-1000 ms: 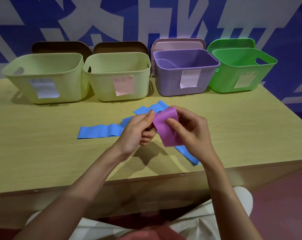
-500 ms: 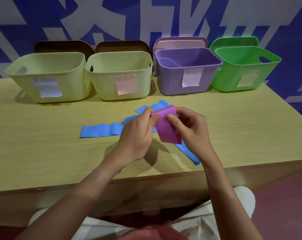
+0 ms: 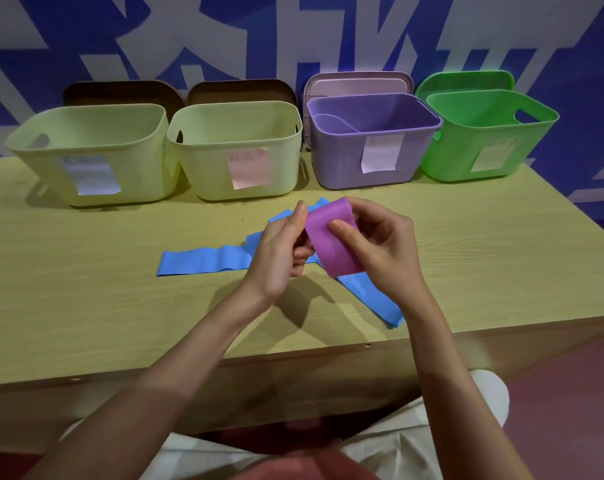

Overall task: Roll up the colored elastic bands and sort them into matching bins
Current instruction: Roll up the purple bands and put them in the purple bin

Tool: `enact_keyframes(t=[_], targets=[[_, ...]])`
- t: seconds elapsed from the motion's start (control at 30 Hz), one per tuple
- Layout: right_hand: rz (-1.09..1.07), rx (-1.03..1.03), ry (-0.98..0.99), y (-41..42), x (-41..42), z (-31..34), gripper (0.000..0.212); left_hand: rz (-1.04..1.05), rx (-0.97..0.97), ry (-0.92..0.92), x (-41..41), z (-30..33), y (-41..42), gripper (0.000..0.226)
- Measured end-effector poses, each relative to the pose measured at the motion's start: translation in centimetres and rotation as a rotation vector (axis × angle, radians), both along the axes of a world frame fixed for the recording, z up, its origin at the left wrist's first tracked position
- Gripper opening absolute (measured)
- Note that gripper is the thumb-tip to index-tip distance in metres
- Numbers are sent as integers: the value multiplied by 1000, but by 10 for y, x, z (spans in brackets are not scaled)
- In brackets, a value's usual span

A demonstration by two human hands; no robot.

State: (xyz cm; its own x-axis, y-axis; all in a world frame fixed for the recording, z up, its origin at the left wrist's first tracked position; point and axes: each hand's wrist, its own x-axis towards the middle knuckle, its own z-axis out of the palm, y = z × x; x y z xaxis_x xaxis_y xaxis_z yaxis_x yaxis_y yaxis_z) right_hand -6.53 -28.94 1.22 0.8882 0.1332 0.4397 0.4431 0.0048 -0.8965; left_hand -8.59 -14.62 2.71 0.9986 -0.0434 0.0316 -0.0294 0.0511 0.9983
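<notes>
Both hands are up off the counter (image 3: 85, 306), working the purple flat elastic band (image 3: 331, 240), which is mostly rolled and sits between them, above the middle of the counter. Right hand (image 3: 380, 247): thumb pressed on the front of the roll, fingers curled behind it. Left hand (image 3: 279, 251): fingers curled against the roll's left edge, pinching it.

To do this well, my read: keep the thumb down on the outer wrap so the rubber can't spring open, keep the edges lined up, and tuck the loose end before letting go with either hand. A loose roll likely unwinds when dropped.

Destination looks like the purple plastic bin (image 3: 373, 140), far side, third from left, open, nearly straight ahead. Its lid stands behind it. Nothing sits between the hands and the bin.

Also around:
- blue flat elastic band (image 3: 203, 259), unrolled, lying on the counter under and beside the hands, one end near the front edge
- two pale yellow-green bins (image 3: 96, 150) far left, each with a paper label I can't read
- green plastic bin (image 3: 487, 133) far right

No blue bin visible; the labels probably settle where blue goes.
</notes>
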Motion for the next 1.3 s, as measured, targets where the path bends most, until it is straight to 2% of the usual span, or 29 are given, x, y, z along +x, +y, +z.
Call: enact_keyframes(t=[0.2,0.3,0.4,0.47,0.5,0.6,0.67,0.73,0.83,1.0,1.1,1.3], targets=[[-15,-15,37,-3,0,-3,12,82,325,-258,0,-10,2,51],[-22,-34,48,-4,0,-5,10,41,550,-405,-1,-14,10,38],[-28,-52,54,-2,1,-7,7,75,731,-460,1,-15,11,32],[-32,-20,64,0,1,-10,6,120,763,-474,3,-16,9,34],[-33,-2,70,1,0,-11,8,142,764,-481,3,-16,9,34],[-38,4,66,1,-1,-15,34,205,756,-474,6,-17,9,38],[-24,32,73,0,-2,-15,34,218,704,-444,7,-17,9,44],[-7,52,64,-1,-1,-12,27,187,491,-361,7,-15,5,42],[17,58,51,1,-1,-8,29,148,73,-139,5,-5,-2,35],[44,59,36,0,0,-3,35,-9,-192,11,3,-1,-3,34],[34,62,37,-3,3,-4,29,-61,-168,56,3,-3,-1,39],[18,47,133,-6,4,-14,25,-56,163,-5,8,-9,7,46]])
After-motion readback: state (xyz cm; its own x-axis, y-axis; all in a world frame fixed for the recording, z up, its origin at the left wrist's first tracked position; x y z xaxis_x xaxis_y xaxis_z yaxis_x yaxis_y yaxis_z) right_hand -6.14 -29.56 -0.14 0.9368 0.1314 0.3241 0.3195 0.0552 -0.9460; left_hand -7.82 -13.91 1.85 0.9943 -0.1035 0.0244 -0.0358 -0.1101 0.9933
